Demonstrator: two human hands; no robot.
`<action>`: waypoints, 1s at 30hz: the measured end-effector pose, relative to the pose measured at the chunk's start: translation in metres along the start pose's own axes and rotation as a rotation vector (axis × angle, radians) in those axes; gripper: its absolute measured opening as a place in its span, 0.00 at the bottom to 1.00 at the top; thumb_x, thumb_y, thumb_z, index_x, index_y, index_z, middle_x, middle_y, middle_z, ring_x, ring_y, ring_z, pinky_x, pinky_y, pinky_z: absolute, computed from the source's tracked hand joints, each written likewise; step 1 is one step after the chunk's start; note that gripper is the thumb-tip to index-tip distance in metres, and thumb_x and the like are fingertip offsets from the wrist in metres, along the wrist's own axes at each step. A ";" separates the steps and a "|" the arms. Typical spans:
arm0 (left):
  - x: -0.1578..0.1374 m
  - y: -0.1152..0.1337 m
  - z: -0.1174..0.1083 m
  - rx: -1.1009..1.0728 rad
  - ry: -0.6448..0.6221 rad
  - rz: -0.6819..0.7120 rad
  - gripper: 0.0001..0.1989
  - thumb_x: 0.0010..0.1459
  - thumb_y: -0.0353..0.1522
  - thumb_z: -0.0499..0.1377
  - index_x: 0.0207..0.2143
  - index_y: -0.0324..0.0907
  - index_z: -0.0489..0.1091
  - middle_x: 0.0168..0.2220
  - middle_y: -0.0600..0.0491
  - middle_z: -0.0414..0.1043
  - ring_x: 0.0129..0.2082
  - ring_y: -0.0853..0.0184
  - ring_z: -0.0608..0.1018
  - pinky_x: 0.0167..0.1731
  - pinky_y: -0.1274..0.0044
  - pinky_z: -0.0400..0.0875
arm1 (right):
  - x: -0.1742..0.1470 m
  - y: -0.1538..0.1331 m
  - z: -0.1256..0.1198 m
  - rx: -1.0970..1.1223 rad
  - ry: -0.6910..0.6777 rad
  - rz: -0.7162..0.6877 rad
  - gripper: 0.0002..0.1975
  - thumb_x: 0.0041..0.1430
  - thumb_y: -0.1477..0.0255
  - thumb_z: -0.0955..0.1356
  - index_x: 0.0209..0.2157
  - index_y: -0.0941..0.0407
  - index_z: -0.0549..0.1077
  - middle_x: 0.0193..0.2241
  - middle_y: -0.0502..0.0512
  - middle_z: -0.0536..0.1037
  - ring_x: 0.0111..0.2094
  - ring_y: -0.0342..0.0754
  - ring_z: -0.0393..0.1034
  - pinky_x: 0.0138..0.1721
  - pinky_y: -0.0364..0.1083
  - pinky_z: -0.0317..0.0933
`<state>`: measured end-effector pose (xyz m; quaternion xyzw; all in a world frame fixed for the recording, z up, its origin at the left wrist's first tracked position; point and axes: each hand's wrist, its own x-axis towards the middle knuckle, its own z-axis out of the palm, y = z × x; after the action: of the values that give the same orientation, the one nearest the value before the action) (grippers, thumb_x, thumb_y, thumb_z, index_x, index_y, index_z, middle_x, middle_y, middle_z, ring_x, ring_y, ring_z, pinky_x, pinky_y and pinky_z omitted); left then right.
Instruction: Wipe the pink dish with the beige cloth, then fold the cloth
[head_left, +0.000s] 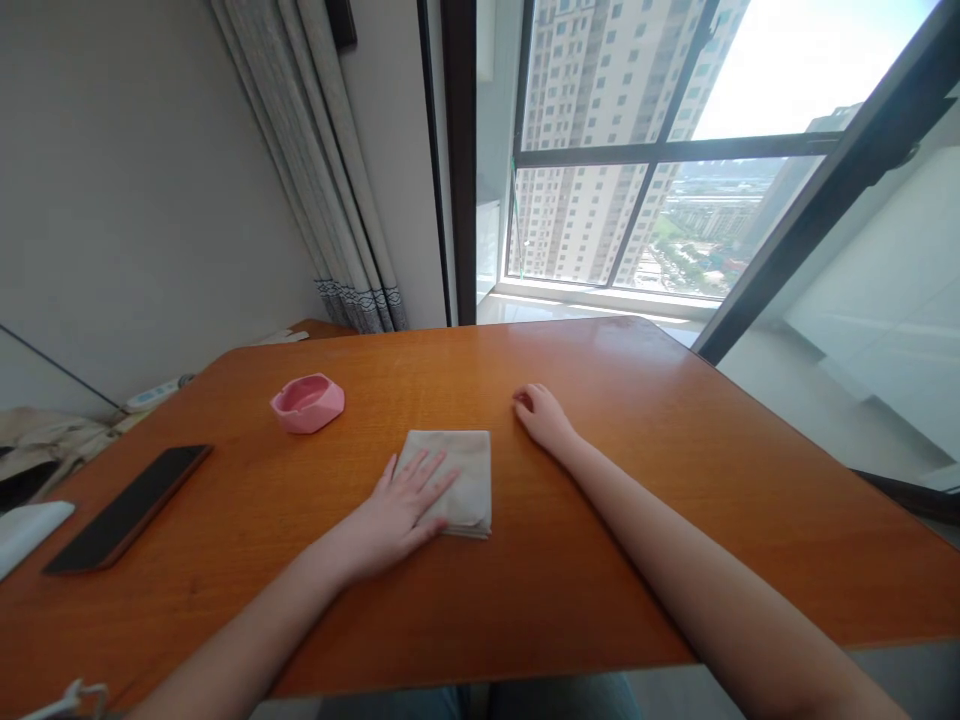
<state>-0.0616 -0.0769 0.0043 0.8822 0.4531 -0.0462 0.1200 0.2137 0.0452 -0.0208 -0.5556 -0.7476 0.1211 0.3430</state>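
Splayed flat, the left hand [407, 508] I'm watching lies on the folded cloth [474, 476] on the table [450, 620]; the right hand [547, 417] rests half-curled at the cloth's two o'clock, a pink dish [319, 410] at ten.

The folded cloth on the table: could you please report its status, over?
Left hand flat on folded cloth. Right hand loosely curled on table, apart from cloth. Faceted pink bowl clear of both hands.

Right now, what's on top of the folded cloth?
The left hand lies on the left part of the folded cloth; the right part shows bare. Anything beneath the hand is covered.
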 end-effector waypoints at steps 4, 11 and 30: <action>-0.062 -0.069 0.011 0.018 0.081 -0.168 0.27 0.62 0.43 0.40 0.63 0.54 0.47 0.67 0.55 0.38 0.66 0.56 0.45 0.60 0.55 0.41 | -0.005 -0.005 0.014 -0.222 -0.072 -0.038 0.13 0.58 0.74 0.59 0.41 0.56 0.71 0.44 0.60 0.71 0.48 0.53 0.63 0.50 0.51 0.55; -0.138 -0.161 0.020 -0.126 0.346 -0.578 0.19 0.44 0.35 0.48 0.41 0.47 0.67 0.60 0.54 0.61 0.60 0.57 0.62 0.58 0.60 0.54 | -0.008 -0.017 0.017 -0.326 -0.083 -0.016 0.14 0.59 0.74 0.59 0.44 0.56 0.70 0.47 0.60 0.71 0.49 0.54 0.61 0.50 0.51 0.54; 0.091 0.002 -0.009 -0.352 0.539 -0.101 0.09 0.53 0.28 0.50 0.36 0.42 0.66 0.46 0.48 0.69 0.47 0.64 0.72 0.50 0.71 0.65 | -0.007 -0.016 0.017 -0.328 -0.026 0.027 0.17 0.57 0.72 0.60 0.48 0.59 0.69 0.57 0.64 0.62 0.60 0.57 0.50 0.59 0.57 0.45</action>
<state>-0.0077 -0.0041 -0.0035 0.8047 0.5129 0.2620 0.1438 0.1917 0.0369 -0.0271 -0.6127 -0.7542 0.0091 0.2361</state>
